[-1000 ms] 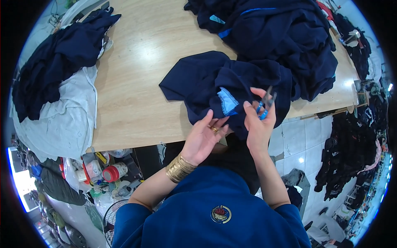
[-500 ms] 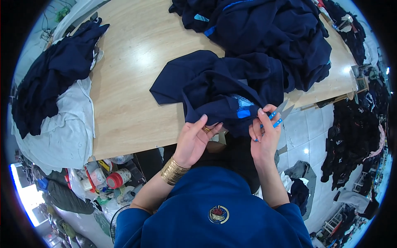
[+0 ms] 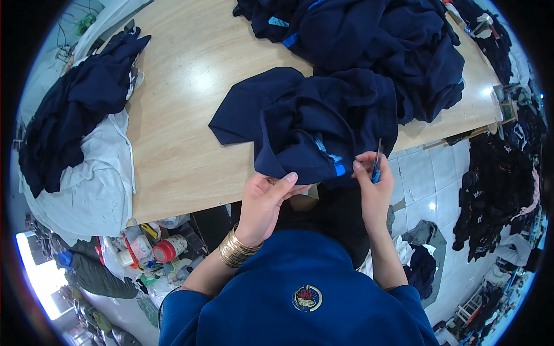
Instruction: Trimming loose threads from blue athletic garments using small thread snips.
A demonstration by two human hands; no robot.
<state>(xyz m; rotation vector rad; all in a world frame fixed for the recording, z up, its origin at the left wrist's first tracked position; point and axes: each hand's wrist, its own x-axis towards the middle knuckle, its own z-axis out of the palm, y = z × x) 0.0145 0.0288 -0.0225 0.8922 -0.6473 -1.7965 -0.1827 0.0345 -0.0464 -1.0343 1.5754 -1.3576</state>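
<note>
Navy garment [image 3: 311, 127] lies bunched at table [image 3: 190, 115] front edge, blue label [image 3: 337, 167] showing. Your L hand [image 3: 265, 202] pinches its hem; R hand [image 3: 372, 184] closed on blue-handled snips [image 3: 377, 161] beside label. More navy garments [image 3: 375, 40] piled behind.

Left hand [image 3: 266, 199] fingers curled, gripping; right hand [image 3: 372, 184] raised, fingers pinched closed.

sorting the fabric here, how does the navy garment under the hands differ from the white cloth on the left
The navy garment is dark with a blue tag, and both hands grip its near edge; the white cloth is pale, untouched, and half covered by another dark garment. The navy garment lies wholly on the table; the white cloth drapes over its edge. Both are crumpled.
</note>
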